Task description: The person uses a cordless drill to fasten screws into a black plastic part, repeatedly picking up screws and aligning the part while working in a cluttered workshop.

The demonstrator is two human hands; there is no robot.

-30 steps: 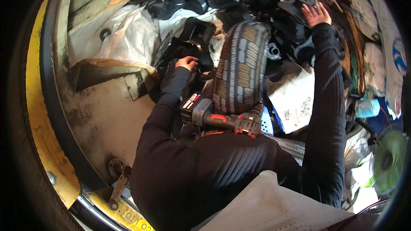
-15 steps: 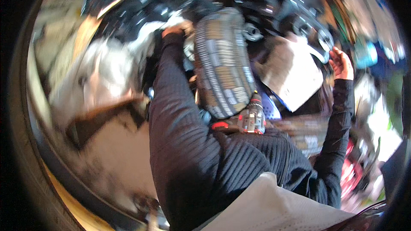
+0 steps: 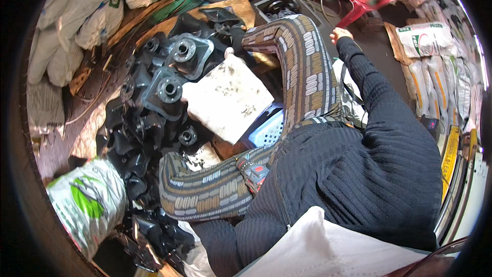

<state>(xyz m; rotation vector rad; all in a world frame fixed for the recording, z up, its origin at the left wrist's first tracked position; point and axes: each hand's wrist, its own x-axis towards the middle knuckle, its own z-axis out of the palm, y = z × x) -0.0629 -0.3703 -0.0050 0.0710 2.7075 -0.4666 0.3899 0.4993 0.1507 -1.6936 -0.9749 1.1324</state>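
Note:
My right hand (image 3: pixel 341 34) is stretched out beyond my right knee, over the dark floor. Its fingers are loosely bent and a little apart, and I see nothing in them. Of my left arm only the dark sleeve (image 3: pixel 218 243) shows at the lower edge; the left hand is out of view. A cordless drill (image 3: pixel 251 173) rests at my lap, between the patterned trouser legs. Between my legs lies a white square pad-like thing (image 3: pixel 230 97) with black smudges, partly covering a blue perforated plastic basket (image 3: pixel 269 129). Black flanged cone-shaped parts (image 3: pixel 166 91) are heaped on its left.
A red plastic chair (image 3: pixel 361 0) stands beyond my right hand, with a grey crate (image 3: pixel 284 6) to its left. A printed white sack (image 3: pixel 425 39) and stacked packages (image 3: pixel 435 84) line the right side. At the lower left stands a white-and-green sack (image 3: pixel 89 202).
The view has turned to the right and is sharper. My right arm has swung to the far right side, away from the parts. My left hand, earlier at the heap, has left the view.

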